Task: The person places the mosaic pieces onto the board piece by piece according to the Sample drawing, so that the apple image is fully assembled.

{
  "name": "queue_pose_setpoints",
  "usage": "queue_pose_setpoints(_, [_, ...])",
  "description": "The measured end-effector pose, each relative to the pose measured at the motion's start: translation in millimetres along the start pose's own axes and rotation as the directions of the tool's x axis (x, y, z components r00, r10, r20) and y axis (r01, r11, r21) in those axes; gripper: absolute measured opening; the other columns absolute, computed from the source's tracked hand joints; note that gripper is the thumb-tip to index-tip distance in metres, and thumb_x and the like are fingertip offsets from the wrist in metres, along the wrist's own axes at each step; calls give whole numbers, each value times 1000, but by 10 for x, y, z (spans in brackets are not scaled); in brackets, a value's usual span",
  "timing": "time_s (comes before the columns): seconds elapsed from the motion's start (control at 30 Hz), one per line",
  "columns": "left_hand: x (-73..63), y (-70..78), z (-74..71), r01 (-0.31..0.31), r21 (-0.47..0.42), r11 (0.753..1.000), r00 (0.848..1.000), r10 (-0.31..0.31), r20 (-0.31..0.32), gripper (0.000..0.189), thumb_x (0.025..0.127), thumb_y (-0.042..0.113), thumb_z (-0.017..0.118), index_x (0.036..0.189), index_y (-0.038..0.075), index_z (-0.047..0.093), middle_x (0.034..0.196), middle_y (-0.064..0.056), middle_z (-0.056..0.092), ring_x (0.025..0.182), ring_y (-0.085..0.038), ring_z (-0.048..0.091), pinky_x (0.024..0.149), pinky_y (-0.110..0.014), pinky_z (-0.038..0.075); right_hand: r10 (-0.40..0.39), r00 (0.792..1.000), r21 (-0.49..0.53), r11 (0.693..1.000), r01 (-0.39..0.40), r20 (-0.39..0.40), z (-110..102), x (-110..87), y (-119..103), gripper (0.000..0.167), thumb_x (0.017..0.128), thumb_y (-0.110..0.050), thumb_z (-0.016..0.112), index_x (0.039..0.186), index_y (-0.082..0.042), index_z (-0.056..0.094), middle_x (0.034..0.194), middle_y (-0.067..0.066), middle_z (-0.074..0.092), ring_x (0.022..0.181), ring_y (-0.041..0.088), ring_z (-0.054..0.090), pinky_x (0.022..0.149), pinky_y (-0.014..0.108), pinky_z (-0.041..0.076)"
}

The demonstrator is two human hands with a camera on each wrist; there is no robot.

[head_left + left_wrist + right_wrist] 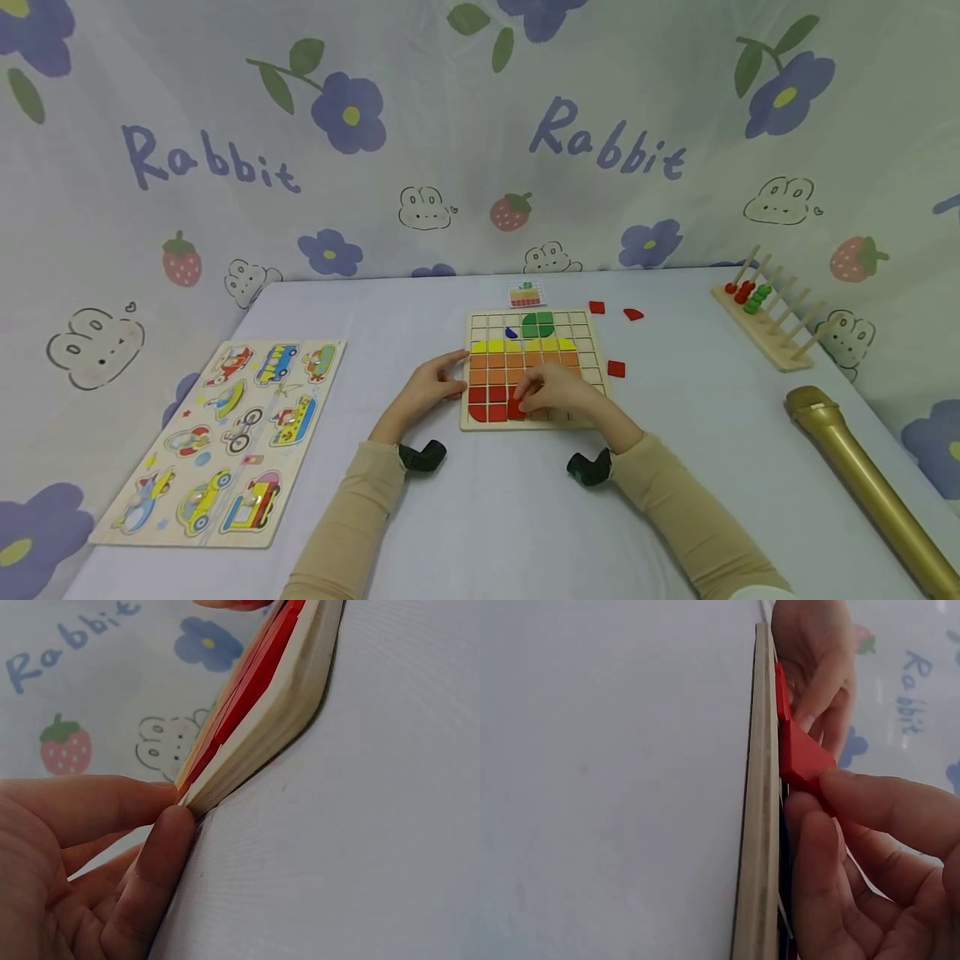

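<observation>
A wooden grid board [592,333] lies on the table, carrying rows of red, orange and yellow tiles plus a green shape near its top. My right hand [558,390] pinches a red tile [806,759] between thumb and fingers. The tile stands tilted over the board's lower rows, beside red tiles [487,403] laid at the lower left. At the board's left edge, my left hand [427,390] touches the rim with thumb and index finger spread apart. In the left wrist view those fingertips [176,817] meet the board's side.
Loose red pieces [616,368] lie right of the board, and a small pattern card [527,293] sits behind it. A vehicle puzzle board [232,442] lies on the left. On the right are a peg rack [772,333] with beads and a gold microphone [862,483].
</observation>
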State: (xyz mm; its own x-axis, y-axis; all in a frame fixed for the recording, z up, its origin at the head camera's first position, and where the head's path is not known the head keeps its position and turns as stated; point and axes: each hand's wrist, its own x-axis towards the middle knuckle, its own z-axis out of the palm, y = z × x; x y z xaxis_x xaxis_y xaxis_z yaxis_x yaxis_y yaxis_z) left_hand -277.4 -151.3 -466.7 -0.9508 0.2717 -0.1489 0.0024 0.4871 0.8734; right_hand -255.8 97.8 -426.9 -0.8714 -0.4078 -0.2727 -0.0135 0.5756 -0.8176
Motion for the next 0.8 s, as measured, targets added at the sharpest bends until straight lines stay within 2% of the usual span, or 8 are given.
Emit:
queue_pose_setpoints(0.27, [-10,23,4,2,21,1000,1000,-2,-10,57,84,14,66,137,18,46,73,-7,56,64,-13,53,60,-25,44,-9,1000,-32,999,9,-6,17,-20,-11,6,78,-8,71,81,-7,67,76,3,59,72,18,53,65,27,44])
queue_pose_setpoints(0.6, [-14,40,3,17,1,1000,1000,-17,-7,57,84,13,67,137,18,46,74,-8,55,64,-14,54,63,-25,45,-7,1000,-89,996,4,-27,53,-32,-27,5,77,-9,73,78,-10,69,69,2,58,68,17,50,61,26,41])
queue_pose_setpoints(0.8, [-9,23,0,8,-2,1000,1000,-8,-4,57,83,14,67,137,18,47,73,-7,56,64,-13,54,62,-26,44,7,999,-75,997,-10,-33,69,-38,-26,6,76,-8,74,77,-10,68,70,3,58,68,17,50,59,26,41])
